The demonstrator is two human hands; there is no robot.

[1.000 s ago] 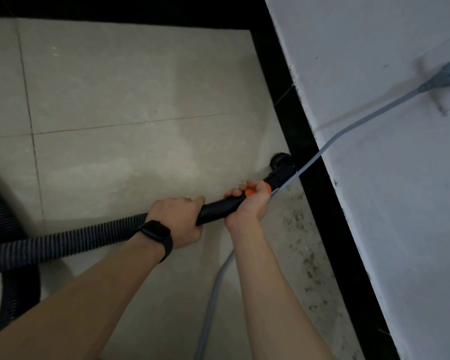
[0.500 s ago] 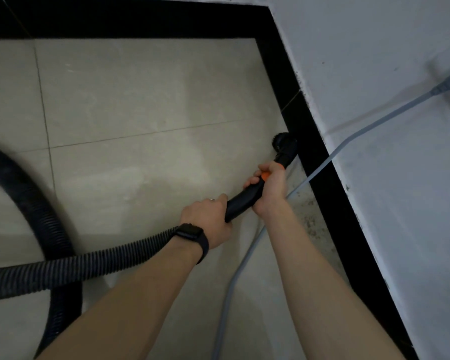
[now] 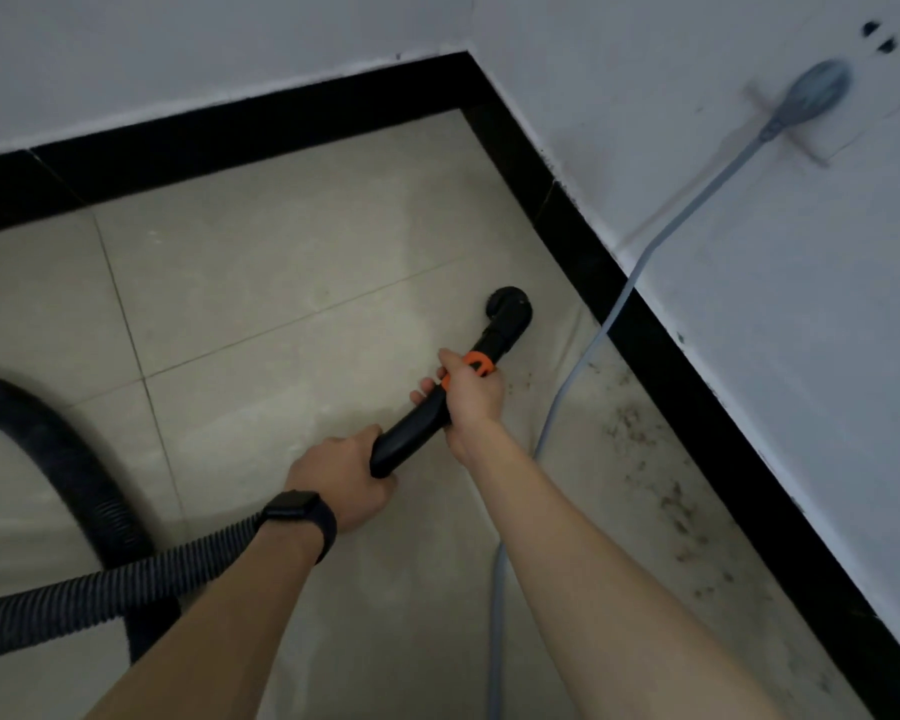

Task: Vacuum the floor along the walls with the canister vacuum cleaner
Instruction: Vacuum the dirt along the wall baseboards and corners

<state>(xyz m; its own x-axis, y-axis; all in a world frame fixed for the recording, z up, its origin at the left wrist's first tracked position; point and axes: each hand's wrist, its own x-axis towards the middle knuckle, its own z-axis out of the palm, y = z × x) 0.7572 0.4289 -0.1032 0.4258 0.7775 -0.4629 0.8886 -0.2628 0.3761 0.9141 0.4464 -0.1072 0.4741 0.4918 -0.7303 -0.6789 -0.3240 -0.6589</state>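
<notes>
My left hand [image 3: 341, 478] is curled round the rear end of the black wand [image 3: 411, 433], and the ribbed hose [image 3: 126, 579] runs back past its wrist. Just ahead, my right hand [image 3: 471, 394] grips the wand below the orange collar [image 3: 478, 363]. Beyond its knuckles, the round nozzle [image 3: 510, 309] is down on the floor tile [image 3: 281, 252], near the black skirting [image 3: 562, 226].

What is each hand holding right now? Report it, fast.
Left hand: grips the rear end of the black vacuum wand.
Right hand: grips the wand just behind its orange collar.
</notes>
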